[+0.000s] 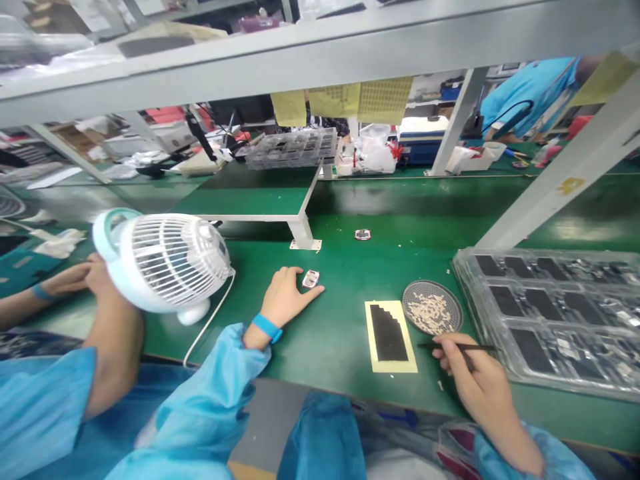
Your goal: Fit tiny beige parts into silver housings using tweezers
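My left hand (287,295) rests on the green bench with its thumb and forefinger apart. Between them lies a small white-and-silver rounded electronic part (311,279); whether the fingers touch it I cannot tell. A pair of dark tweezers (477,347) is held in my right hand (477,380), its tips pointing left. Those tips are close to a yellow sheet (370,333) carrying black adhesive pieces (389,337). Just above my right hand sits a round dark dish (409,291) of small beige pieces (430,312). A similar electronic part (363,235) lies farther back.
Clear plastic trays (463,280) with dark parts stand at the right. A white fan (175,260) and its cord are at the left, beside a co-worker's arms (113,320). A raised green shelf (250,193) and a slanted white post (555,160) stand behind.
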`<control>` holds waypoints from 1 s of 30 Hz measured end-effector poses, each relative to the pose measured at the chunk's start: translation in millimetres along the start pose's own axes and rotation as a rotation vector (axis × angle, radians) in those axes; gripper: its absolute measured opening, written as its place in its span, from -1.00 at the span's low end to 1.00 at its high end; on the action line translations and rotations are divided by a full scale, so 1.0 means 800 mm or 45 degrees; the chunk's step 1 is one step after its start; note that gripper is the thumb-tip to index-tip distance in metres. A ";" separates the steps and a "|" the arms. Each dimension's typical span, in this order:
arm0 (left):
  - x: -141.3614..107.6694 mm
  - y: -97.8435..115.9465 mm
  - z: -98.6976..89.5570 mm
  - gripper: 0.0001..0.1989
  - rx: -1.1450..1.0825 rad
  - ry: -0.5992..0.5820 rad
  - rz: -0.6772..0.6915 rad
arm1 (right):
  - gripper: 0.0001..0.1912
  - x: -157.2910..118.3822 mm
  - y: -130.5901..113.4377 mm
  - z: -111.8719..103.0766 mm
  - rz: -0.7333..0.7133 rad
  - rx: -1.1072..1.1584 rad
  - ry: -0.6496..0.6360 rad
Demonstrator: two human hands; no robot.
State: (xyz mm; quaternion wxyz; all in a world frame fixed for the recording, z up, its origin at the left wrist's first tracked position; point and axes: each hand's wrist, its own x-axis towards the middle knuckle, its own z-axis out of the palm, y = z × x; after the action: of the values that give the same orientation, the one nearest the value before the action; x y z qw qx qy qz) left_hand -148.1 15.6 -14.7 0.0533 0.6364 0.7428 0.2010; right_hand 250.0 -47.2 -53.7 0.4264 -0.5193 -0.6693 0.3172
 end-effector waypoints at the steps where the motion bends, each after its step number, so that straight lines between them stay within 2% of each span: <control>1: 0.000 0.008 0.004 -0.47 0.037 0.010 0.044 | -0.78 0.001 -0.001 0.001 0.047 0.061 0.009; 5: 0.018 0.043 0.008 -0.75 0.015 -0.113 0.092 | -0.74 0.005 -0.004 0.002 0.149 0.224 0.053; 9: 0.035 0.088 0.008 -0.68 -0.146 -0.281 0.167 | -0.84 0.008 -0.009 -0.001 0.073 0.270 0.044; 13: 0.024 0.141 0.020 -0.54 -0.744 -0.531 0.341 | -0.92 0.021 -0.026 0.001 -0.028 0.272 -0.009; 16: 0.008 0.166 0.030 -0.58 -1.199 -0.766 0.235 | -0.93 0.044 -0.041 0.007 -0.099 0.173 0.001; 18: -0.002 0.170 0.035 -0.60 -1.364 -0.855 0.080 | -0.93 0.064 -0.047 0.013 -0.145 0.084 0.000; 21: -0.012 0.161 0.043 -0.61 -1.419 -0.868 -0.049 | -0.93 0.091 -0.049 0.023 -0.160 0.025 -0.044; 25: -0.022 0.145 0.057 -0.71 -1.189 -0.820 0.079 | -0.94 0.106 -0.042 0.034 -0.169 -0.005 -0.073; 27: -0.024 0.142 0.061 -0.76 -1.065 -0.786 0.168 | -0.93 0.106 -0.038 0.037 -0.145 -0.001 -0.081; 30: -0.026 0.142 0.061 -0.78 -0.989 -0.762 0.204 | -0.92 0.104 -0.034 0.038 -0.115 0.009 -0.096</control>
State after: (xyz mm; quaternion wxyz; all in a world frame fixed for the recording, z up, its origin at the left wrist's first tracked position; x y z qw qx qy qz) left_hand -22.9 19.5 -21.1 0.4819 0.6543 0.5140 0.2749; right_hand 202.7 26.5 -23.1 0.4164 -0.4747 -0.7065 0.3195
